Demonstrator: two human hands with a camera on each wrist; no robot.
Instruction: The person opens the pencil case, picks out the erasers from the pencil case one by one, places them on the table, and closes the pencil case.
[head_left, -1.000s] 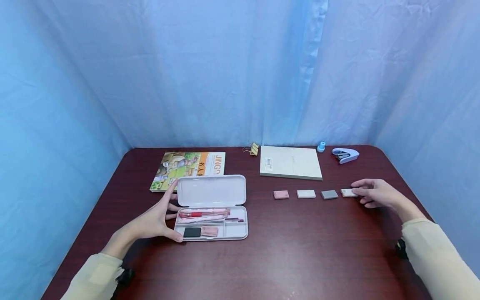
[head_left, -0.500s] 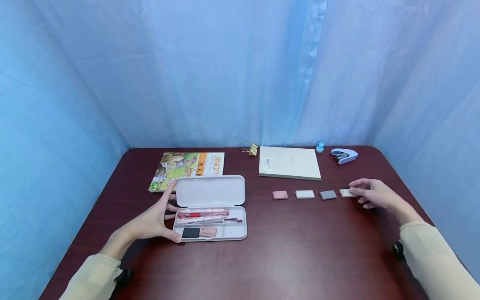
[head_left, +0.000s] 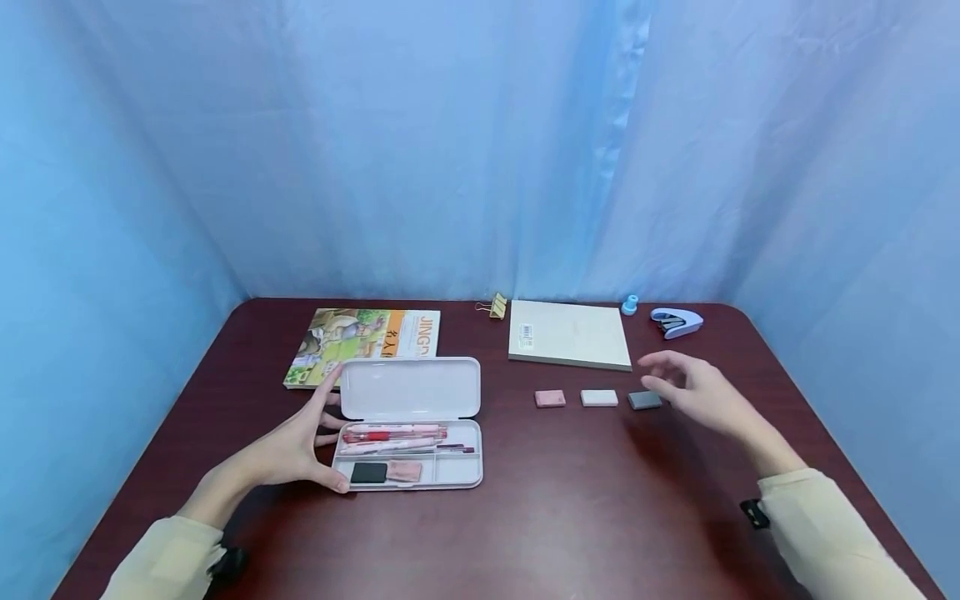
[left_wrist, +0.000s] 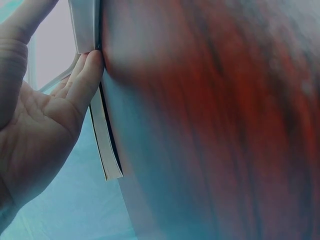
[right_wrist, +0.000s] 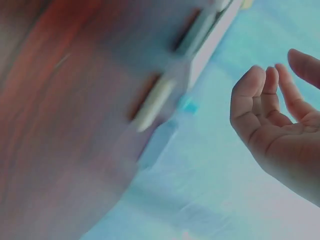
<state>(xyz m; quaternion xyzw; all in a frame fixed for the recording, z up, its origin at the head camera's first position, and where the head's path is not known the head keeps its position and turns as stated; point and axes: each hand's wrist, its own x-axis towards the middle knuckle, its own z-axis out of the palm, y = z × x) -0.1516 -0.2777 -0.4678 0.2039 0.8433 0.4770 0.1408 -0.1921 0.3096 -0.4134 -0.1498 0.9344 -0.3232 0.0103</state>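
Note:
My left hand (head_left: 296, 442) is spread along the left end of an open white pencil case (head_left: 459, 473). Its thumb touches the front corner and its forefinger reaches the raised lid. Inside lie several pens (head_left: 393, 435), a black eraser (head_left: 369, 473) and a pink eraser (head_left: 404, 472). My right hand (head_left: 701, 392) hovers above the table with loosely bent fingers and nothing between them. Near it in the head view is a grey eraser (head_left: 645, 401). A cream eraser (right_wrist: 155, 105), blurred, lies on the table in the right wrist view; my hand hides it from the head view.
Left of the grey eraser lie a white eraser (head_left: 599, 398) and a pink one (head_left: 550, 399). Farther back are a picture book (head_left: 337, 342), a gold binder clip (head_left: 497, 307), a cream notebook (head_left: 573, 333), a small blue object (head_left: 629, 305) and a stapler (head_left: 677, 322).
My right hand has come off the cream eraser, lifted and moved left over the grey one. The left hand stays at the pencil case. The head view has shifted slightly.

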